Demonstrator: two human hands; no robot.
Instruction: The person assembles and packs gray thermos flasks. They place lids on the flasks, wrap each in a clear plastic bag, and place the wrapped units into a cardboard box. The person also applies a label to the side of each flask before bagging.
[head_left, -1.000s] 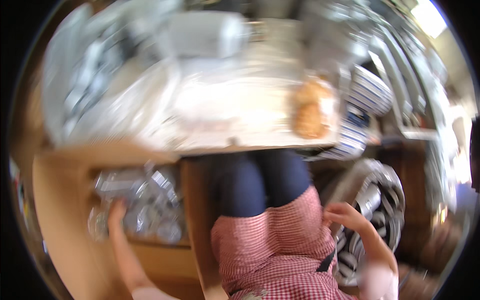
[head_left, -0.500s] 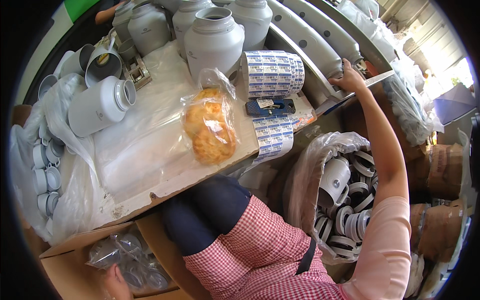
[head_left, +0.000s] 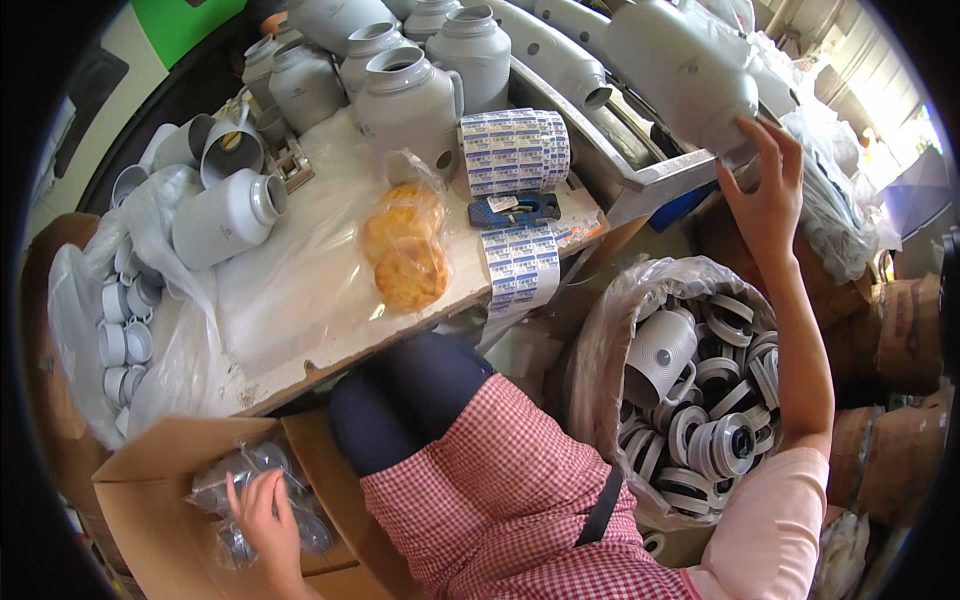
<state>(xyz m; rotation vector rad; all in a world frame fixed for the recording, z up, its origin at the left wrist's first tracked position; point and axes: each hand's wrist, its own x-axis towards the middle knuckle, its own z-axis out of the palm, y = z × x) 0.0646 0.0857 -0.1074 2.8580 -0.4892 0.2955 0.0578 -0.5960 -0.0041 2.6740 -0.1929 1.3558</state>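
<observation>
At the upper right my right hand [head_left: 768,190] grips the neck end of a large grey flask body [head_left: 680,75], thumb and fingers around it. The flask lies tilted above the metal-edged trough [head_left: 690,165], where other grey flasks [head_left: 545,60] lie on their sides. My left hand [head_left: 262,508] is low on the left, over a cardboard box [head_left: 150,470]. Its fingers are stretched out and apart, with nothing visible in them. Just beyond them, clear plastic bags [head_left: 265,462] with round grey pieces lie in the box.
On the table [head_left: 310,290] are bagged bread [head_left: 405,250], a label roll [head_left: 515,150], a blue tool [head_left: 513,210], upright grey flasks [head_left: 405,110] and one flask on its side [head_left: 230,220]. Grey cups [head_left: 125,340] fill a bag at left. A lined bin [head_left: 590,400] holds lids and rings.
My right hand has lifted a flask up and to the right out of the trough. My left hand has risen over the box, its fingers now spread. The view has shifted slightly.
</observation>
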